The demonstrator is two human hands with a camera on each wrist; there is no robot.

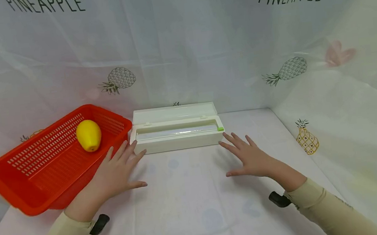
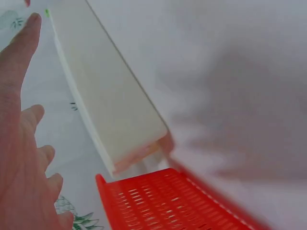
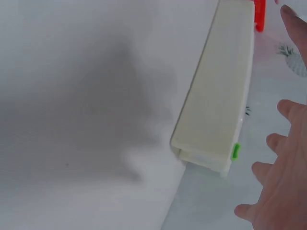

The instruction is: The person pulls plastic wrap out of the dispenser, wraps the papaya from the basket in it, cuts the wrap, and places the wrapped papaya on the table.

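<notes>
Between my hands lies the box point(image 1: 176, 132), lid open, a film roll point(image 1: 176, 133) inside, by the back wall beside the basket point(image 1: 25, 182) holding a lemon point(image 1: 89, 135). Left hand point(image 1: 116, 172) and right hand point(image 1: 249, 156) are flat, fingers spread, gripping nothing, just short of its ends. It looks light, stiff, smooth plastic; I'd take it by both ends.

A red slotted basket point(image 1: 26, 198) is set just beside the left hand point(image 1: 118, 176), on its outer side. A yellow lemon point(image 1: 89, 135) is seen inside it, beyond the fingertips. A white cloth point(image 1: 193, 217) printed with pineapples is spread beneath that hand and hung as a backdrop well beyond it.
</notes>
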